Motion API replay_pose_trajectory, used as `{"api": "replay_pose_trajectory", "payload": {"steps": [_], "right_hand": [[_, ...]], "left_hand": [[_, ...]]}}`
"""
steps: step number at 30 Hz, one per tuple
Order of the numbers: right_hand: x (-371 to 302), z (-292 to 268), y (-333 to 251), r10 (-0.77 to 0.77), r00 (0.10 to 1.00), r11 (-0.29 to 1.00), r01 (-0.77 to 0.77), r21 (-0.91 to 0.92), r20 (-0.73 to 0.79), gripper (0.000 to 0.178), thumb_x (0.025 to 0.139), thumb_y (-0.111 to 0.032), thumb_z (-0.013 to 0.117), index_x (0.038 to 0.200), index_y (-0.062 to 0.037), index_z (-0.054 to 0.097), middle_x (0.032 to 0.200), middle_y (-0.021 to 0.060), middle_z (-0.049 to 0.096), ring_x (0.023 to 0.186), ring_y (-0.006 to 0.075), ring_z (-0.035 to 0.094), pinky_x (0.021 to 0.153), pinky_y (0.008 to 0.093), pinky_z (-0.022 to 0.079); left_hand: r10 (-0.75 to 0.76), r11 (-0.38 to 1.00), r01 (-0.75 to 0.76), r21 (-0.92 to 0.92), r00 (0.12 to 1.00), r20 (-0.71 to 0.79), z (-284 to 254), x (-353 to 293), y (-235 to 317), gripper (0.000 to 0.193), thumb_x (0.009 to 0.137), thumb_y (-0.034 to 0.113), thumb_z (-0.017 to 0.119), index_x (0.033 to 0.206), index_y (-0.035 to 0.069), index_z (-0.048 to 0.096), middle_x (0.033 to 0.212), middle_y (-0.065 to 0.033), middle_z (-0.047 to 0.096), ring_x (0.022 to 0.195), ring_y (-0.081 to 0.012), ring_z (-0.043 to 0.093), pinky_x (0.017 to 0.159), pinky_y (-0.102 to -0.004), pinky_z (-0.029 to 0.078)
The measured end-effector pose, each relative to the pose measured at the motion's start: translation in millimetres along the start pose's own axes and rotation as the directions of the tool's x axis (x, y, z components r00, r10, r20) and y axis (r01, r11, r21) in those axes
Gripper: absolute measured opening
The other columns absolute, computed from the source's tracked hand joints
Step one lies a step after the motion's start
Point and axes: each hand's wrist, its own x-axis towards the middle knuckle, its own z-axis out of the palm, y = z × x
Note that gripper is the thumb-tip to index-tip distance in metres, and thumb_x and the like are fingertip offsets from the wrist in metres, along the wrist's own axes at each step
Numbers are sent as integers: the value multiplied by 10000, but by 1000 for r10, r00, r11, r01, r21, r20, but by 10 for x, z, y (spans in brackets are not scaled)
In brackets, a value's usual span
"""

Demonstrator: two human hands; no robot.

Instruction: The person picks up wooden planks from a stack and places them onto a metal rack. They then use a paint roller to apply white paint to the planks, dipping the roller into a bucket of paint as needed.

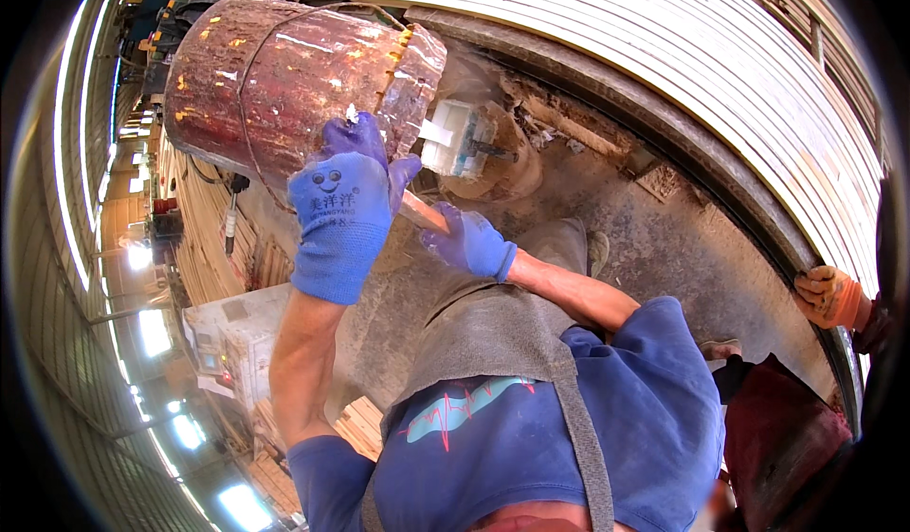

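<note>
My left hand [346,205], in a blue and purple coated glove, is in front of a big brown-red stained drum [294,77]. Its fingers are curled, and a wooden stick [424,213] runs in under the thumb. On the stick's near end, my right hand [471,245] is closed in a similar glove. Beyond my left hand the stick's far end is hidden. A small white bit shows at the left fingertips; I cannot tell if it belongs to the drum. Yellow and white drips mark the drum, and a cord [248,105] loops around it.
Beside the drum stands a whitish tub [457,143] with residue on it. Long white boards [664,48] lie along a dark rail, where another person's orange-gloved hand [828,297] rests. Stacked timber [204,238] and a pale box-shaped unit [242,333] are at the left.
</note>
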Motion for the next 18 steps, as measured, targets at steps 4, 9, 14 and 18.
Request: {"api": "replay_pose_trajectory", "payload": {"steps": [4, 9, 14, 18], "right_hand": [[30, 35, 8, 60, 998, 997, -59, -53, 24, 406, 852, -319, 640, 1077, 10, 559, 819, 253, 634, 761, 432, 616, 644, 475, 469], [57, 69, -4, 38, 999, 999, -39, -37, -22, 384, 852, -319, 634, 1056, -2, 562, 804, 253, 627, 753, 426, 615, 640, 476, 466], [61, 88, -17, 34, 999, 999, -35, -13, -16, 336, 855, -309, 626, 1036, -32, 566, 798, 245, 623, 749, 426, 611, 634, 478, 462], [67, 96, -18, 34, 999, 999, -34, -20, -18, 322, 857, -301, 625, 1029, -35, 568, 794, 237, 624, 743, 426, 609, 631, 478, 461]], "left_hand": [[23, 1000, -23, 21, 999, -24, 80, 13, -57, 656, 808, 553, 643, 1194, 37, 525, 989, -179, 570, 733, -312, 671, 547, -418, 526], [13, 1000, -13, 0, 1000, -27, 104, 25, -94, 632, 792, 542, 664, 1167, 51, 534, 994, -170, 562, 728, -310, 667, 550, -424, 523], [-24, 1000, 24, -2, 995, 93, 71, 31, -84, 752, 806, 598, 604, 1219, -26, 521, 1093, -245, 568, 768, -345, 663, 614, -425, 517], [-12, 1000, 12, 4, 1000, 12, 33, 41, -70, 601, 785, 526, 676, 1146, 63, 543, 1001, -164, 556, 737, -302, 666, 545, -426, 517]]}}
